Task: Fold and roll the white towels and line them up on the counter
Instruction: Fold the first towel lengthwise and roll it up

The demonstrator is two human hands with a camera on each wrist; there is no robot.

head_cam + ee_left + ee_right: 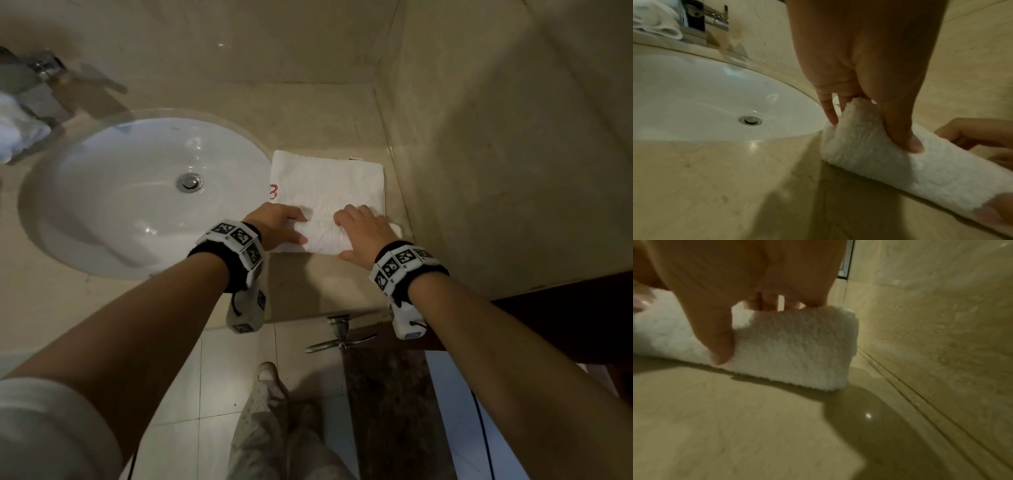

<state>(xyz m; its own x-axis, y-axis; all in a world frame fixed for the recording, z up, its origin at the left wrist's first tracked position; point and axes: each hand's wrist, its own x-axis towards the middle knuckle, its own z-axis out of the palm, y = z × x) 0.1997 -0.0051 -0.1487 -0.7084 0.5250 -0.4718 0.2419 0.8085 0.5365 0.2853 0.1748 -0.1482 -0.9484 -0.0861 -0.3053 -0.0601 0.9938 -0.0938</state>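
Towel [327, 192] on counter [342, 277], right of sink [137, 198]. Near end rolled, roll axis left-right; flat part lies far of it. Left hand [277, 224] and right hand [364, 229] both grip the roll, equally near.

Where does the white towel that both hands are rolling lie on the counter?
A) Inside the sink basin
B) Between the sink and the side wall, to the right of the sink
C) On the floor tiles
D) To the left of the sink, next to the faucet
B: the head view shows the white towel on the counter, right of the sink, under the left hand and the right hand.
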